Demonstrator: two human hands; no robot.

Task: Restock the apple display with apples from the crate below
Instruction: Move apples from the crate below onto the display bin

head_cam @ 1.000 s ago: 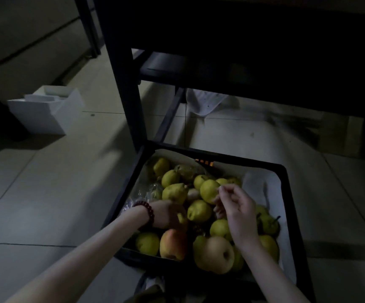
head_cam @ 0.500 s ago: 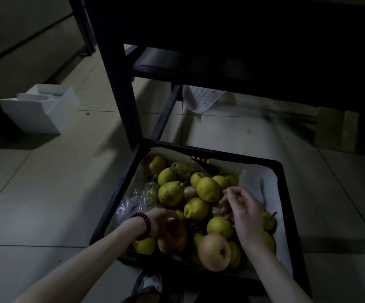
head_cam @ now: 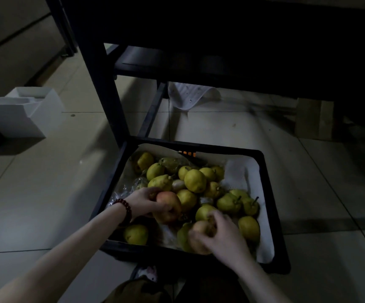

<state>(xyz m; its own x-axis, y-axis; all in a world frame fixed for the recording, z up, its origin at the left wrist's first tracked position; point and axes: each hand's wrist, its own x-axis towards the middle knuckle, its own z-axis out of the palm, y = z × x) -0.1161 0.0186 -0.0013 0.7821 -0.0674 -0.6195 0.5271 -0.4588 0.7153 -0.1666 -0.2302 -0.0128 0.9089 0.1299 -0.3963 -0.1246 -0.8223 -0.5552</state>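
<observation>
A black crate [head_cam: 272, 191] lined with white paper sits on the tiled floor and holds several yellow-green pears [head_cam: 195, 180] and a few reddish apples. My left hand [head_cam: 143, 201], with a red bead bracelet on the wrist, grips a red apple [head_cam: 168, 207] near the crate's left side. My right hand [head_cam: 222, 236] is closed over a paler reddish apple [head_cam: 199, 235] at the crate's front edge. The display above is out of view.
A dark metal stand [head_cam: 102, 73] with a low shelf rises just behind the crate. A white box [head_cam: 21, 112] stands on the floor at left, a cardboard piece [head_cam: 314, 119] at right, and white cloth [head_cam: 190, 95] lies under the shelf.
My left hand has lifted the red apple up and back over the pears. My right hand left the middle pears and came down onto the pale apple at the front.
</observation>
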